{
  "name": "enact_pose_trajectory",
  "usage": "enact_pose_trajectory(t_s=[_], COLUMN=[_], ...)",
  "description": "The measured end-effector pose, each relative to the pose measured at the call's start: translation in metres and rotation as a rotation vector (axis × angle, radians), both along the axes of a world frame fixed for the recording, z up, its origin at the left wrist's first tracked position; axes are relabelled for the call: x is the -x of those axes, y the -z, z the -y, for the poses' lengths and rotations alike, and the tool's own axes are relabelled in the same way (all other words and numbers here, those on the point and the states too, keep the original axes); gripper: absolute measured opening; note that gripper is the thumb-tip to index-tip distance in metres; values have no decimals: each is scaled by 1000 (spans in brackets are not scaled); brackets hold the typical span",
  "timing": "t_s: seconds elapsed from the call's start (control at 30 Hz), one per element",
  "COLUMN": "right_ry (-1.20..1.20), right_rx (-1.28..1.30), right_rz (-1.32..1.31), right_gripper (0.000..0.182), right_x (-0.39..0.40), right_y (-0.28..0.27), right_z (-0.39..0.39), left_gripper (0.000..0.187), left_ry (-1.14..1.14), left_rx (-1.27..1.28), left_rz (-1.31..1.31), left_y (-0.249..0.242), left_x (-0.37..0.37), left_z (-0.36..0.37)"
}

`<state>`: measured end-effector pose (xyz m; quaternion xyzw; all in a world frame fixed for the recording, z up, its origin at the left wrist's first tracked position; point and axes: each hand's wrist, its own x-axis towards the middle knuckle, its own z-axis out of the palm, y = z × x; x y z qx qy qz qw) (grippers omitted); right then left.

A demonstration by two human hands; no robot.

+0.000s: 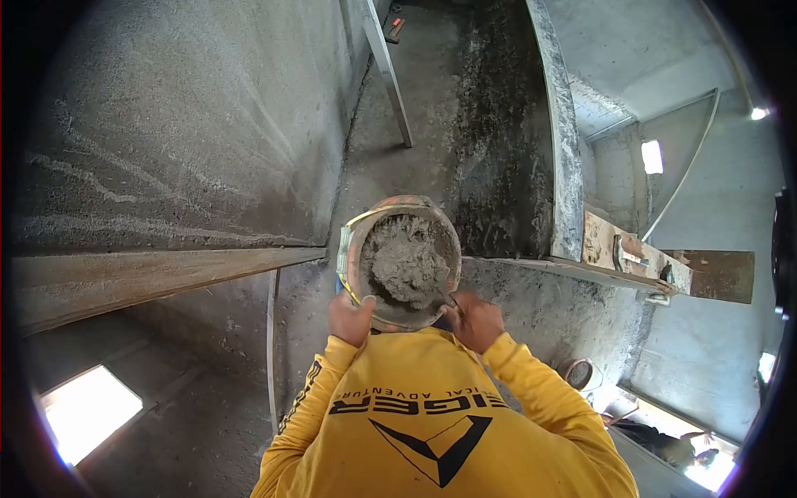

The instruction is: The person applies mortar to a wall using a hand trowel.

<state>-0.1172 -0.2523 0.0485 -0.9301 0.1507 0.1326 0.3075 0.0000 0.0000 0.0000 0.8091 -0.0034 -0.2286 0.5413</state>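
A round bucket point(452, 236) with a worn, mortar-smeared rim is held in front of my body, its opening facing up. Grey wet mortar point(407, 266) lies inside in a rough heap. My left hand point(351, 319) grips the near left part of the rim, thumb over the edge. On the near right side, my right hand point(477, 321) is closed at the rim; its fingertips are partly hidden. A yellowish strap-like handle point(344, 249) hangs along the bucket's left side.
A long straight bar point(390, 79) leans by the left wall, near a hammer point(396, 31). A wooden beam point(166, 282) juts in from the left. Tools rest on a board point(602, 241) at right. Another bucket point(577, 373) and a person point(664, 444) are lower right.
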Motion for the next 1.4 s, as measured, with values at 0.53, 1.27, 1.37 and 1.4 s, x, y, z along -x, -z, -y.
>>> enact_pose_trajectory(t_s=[0.53, 1.27, 1.37, 1.4], right_ry=[126, 838, 1005, 1043], right_rx=[-117, 186, 211, 255], right_rz=[199, 262, 153, 149], right_gripper=[41, 41, 40, 40], right_x=[-93, -94, -163, -176], right_y=[-4, 101, 105, 115], right_z=[16, 151, 196, 209], left_gripper=[20, 17, 19, 19], left_ry=[-6, -266, -212, -214], left_rx=[63, 201, 178, 170], left_rz=[56, -91, -116, -83], left_y=[6, 16, 12, 11], left_x=[-33, -71, -77, -78], left_z=[6, 3, 3, 8])
